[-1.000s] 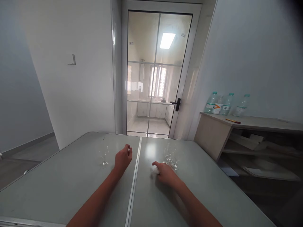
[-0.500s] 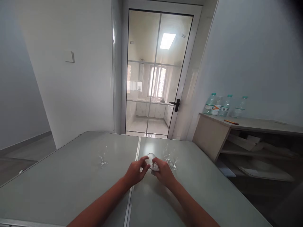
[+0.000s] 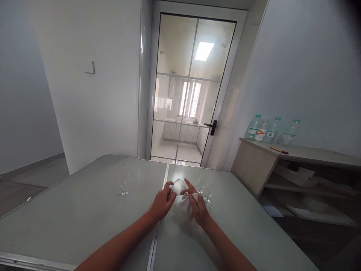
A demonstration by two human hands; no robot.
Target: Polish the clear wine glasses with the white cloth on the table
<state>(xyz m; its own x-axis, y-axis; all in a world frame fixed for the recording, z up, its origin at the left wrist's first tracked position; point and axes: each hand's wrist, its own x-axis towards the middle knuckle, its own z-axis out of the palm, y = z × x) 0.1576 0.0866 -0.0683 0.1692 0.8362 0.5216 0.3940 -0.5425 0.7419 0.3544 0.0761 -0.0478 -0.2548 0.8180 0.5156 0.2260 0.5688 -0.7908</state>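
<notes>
Over the seam of the table, my left hand [image 3: 163, 200] grips a clear glass [image 3: 178, 186] whose rounded bowl is tilted. Its lower part is hidden by the fingers, so I cannot tell whether it has a stem. A crumpled white cloth [image 3: 186, 203] hangs from my right hand [image 3: 197, 205], pinched between thumb and fingers. The right index finger is stretched out beside the glass's rim. Just beyond the right hand stand two stemmed glasses, one [image 3: 200, 185] behind the other [image 3: 208, 196]. Another stemmed glass [image 3: 124, 188] stands upright on the left half of the table.
The grey-green table [image 3: 84, 218] has a metal seam down its middle. At right, a wooden shelf unit [image 3: 254, 158] carries several plastic bottles [image 3: 271, 131] and a yellow-red pen-like item [image 3: 279, 150]. A framed glass door [image 3: 194, 94] with a black handle [image 3: 213, 128] is behind the table.
The right hand has drawn back from the glass with the cloth, which now hangs in plain sight. The glass, still in the left hand, has tilted. The view has shifted slightly.
</notes>
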